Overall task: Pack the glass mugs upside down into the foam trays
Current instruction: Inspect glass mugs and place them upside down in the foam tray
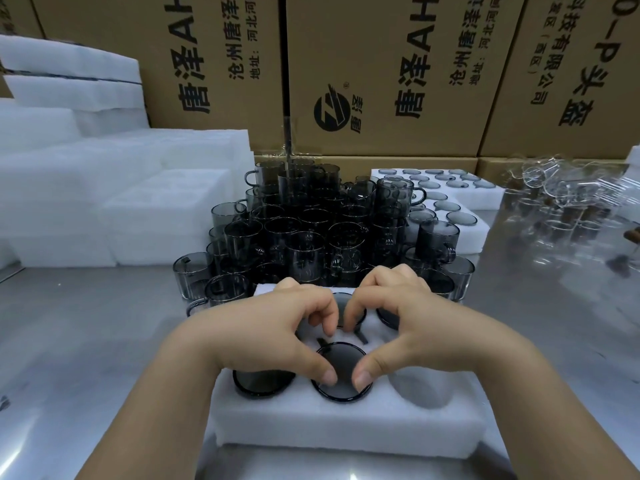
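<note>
- The left hand [277,327] and right hand [415,317] press both thumbs on the base of the upturned mug [341,362] in the near middle pocket of the foam tray [346,431]. Uneven pressure could wedge it tilted or chip the rim.
- The fingers curl, tips down by the far-middle mug [341,304]; I cannot tell whether they touch it.
- The loose mug pile [294,230] crowds the tray's far edge, so a knuckle could topple one.

Left hand [277,327], right hand [398,320] hid much of foam tray [346,427] middle row; grip on mug [341,358] unclear. Forearms cut by bottom edge. Clear glassware [561,202] at right blurred. Carton [381,64] lettering cropped at top.
</note>
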